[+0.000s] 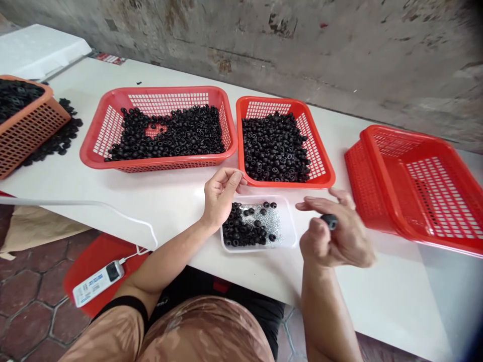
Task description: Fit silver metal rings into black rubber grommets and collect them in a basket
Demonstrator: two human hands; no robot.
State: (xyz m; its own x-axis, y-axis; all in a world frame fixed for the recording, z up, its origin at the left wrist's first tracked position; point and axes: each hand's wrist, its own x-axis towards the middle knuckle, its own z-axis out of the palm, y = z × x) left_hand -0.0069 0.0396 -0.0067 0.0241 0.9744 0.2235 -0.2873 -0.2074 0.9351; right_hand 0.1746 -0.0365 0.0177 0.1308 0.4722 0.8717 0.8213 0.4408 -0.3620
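Observation:
My right hand (335, 234) is raised right of the clear plastic tray, holding a small black ring-shaped part (329, 221) by the thumb; its other fingers stretch out, slightly blurred. My left hand (222, 196) is pinched closed at the front left corner of the middle red basket (287, 184). What lies between its fingertips is hidden. Below and between the hands, the tray (289, 221) contains loose black round parts (245, 234) on the left and small shiny metal pieces (273, 221) on the right. Many black ring-shaped parts (275, 146) fill the middle basket.
A wider red basket (158, 162) of black parts stands left. Stacked red baskets (381, 186) sit at right. An orange basket (33, 123) and spilled black pieces (62, 138) occupy the far left. A power strip (98, 282) lies on a red stool (77, 266); a concrete wall backs the table.

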